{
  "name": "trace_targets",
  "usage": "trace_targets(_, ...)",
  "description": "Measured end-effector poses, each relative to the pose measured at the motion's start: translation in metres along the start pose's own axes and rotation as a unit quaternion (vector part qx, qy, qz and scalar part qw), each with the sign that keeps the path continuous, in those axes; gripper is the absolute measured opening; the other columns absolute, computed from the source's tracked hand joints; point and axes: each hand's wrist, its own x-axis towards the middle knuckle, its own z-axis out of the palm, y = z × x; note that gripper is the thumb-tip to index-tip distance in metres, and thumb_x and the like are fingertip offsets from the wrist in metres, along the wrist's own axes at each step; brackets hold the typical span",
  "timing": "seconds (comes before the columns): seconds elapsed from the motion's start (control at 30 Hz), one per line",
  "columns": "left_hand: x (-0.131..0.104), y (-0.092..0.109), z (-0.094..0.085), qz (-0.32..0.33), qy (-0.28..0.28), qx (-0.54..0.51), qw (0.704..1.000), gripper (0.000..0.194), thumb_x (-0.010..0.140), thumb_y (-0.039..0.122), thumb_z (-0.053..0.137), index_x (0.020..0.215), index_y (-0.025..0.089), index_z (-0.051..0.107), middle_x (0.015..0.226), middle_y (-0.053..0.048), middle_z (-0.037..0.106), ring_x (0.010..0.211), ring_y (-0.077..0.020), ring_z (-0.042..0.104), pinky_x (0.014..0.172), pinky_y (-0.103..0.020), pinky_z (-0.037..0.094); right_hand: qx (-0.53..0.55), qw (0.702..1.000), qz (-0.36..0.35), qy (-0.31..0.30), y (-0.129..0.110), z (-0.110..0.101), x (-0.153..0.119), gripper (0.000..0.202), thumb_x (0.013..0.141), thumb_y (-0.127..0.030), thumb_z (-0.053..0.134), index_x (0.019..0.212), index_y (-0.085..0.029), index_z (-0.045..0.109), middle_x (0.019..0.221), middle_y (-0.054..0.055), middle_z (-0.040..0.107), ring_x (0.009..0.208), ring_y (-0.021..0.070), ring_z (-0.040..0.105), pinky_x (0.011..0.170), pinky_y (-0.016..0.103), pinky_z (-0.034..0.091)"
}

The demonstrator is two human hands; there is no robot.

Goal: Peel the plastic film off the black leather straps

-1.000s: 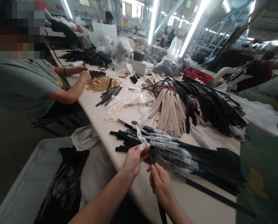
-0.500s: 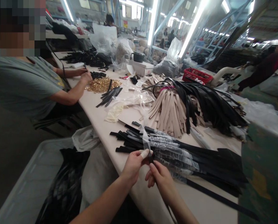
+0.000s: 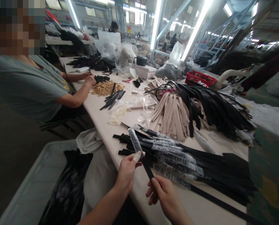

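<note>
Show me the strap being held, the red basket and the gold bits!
Strap (image 3: pixel 148 168), head view, its bare middle.
Red basket (image 3: pixel 197 80), head view, its front wall.
Gold bits (image 3: pixel 101 88), head view, the pile's middle.

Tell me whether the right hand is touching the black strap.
Touching. The head view shows the right hand gripping the black strap under its thumb, below the clear sleeve.

Black flat strap (image 3: pixel 148 168) held slantwise above our counter (image 3: pixel 102 117), clear plastic sleeve (image 3: pixel 135 141) over its far end, wrinkled sleeves on straps (image 3: pixel 177 156) beside it
</note>
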Motion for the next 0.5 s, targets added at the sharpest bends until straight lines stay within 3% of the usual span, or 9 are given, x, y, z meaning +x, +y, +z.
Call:
trace_targets(0.1, -0.015, -0.012, 0.003, -0.073, -0.087, 0.036, 0.993, 0.039, 0.076, 0.051, 0.074, 0.068, 0.013, 0.072, 0.051, -0.002, 0.060, 0.050, -0.0149, 0.056, 0.055, -0.027, 0.043, -0.014, 0.999, -0.028, 0.018, 0.000, 0.000, 0.000, 0.054, 0.095, -0.063, 0.042, 0.087, -0.012, 0.061, 0.070, 0.008, 0.070, 0.045, 0.0123, 0.062, 0.042, 0.020, 0.041)
trace_targets(0.17, -0.022, -0.017, 0.005, -0.101, -0.125, 0.050, 0.986, 0.043, 0.078, 0.055, 0.071, 0.065, 0.013, 0.071, 0.047, -0.001, 0.056, 0.045, -0.0145, 0.052, 0.051, -0.027, 0.041, -0.013, 0.999, -0.038, 0.016, -0.001, 0.000, -0.001, 0.054, 0.095, -0.063, 0.043, 0.089, -0.012, 0.062, 0.074, 0.008, 0.070, 0.047, 0.0125, 0.063, 0.044, 0.021, 0.043)
trace_targets(0.3, -0.018, -0.015, 0.003, -0.007, -0.017, 0.075, 0.997, 0.035, 0.074, 0.049, 0.076, 0.076, 0.014, 0.075, 0.074, -0.007, 0.071, 0.067, -0.0149, 0.059, 0.063, -0.024, 0.043, -0.008, 1.000, -0.006, -0.023, 0.008, -0.002, -0.006, 0.059, 0.089, -0.070, 0.047, 0.092, -0.013, 0.061, 0.077, 0.011, 0.072, 0.051, 0.0151, 0.066, 0.047, 0.022, 0.045)
trace_targets(0.37, -0.018, -0.021, 0.001, 0.002, 0.012, 0.089, 0.996, 0.038, 0.072, 0.052, 0.077, 0.073, 0.014, 0.074, 0.070, -0.006, 0.070, 0.063, -0.0140, 0.057, 0.060, -0.024, 0.042, -0.016, 0.999, 0.019, -0.042, 0.019, -0.004, -0.006, 0.066, 0.086, -0.077, 0.042, 0.089, -0.014, 0.060, 0.075, 0.011, 0.072, 0.049, 0.0160, 0.066, 0.045, 0.022, 0.044)
trace_targets(0.5, -0.021, -0.043, 0.002, -0.090, -0.051, 0.117, 0.988, 0.057, 0.062, 0.070, 0.074, 0.056, 0.014, 0.065, 0.042, 0.000, 0.050, 0.037, -0.0111, 0.040, 0.043, -0.027, 0.031, -0.081, 0.997, 0.001, -0.004, 0.041, -0.008, 0.006, 0.075, 0.080, -0.085, 0.038, 0.086, -0.016, 0.066, 0.068, 0.010, 0.071, 0.049, 0.0173, 0.064, 0.046, 0.023, 0.043)
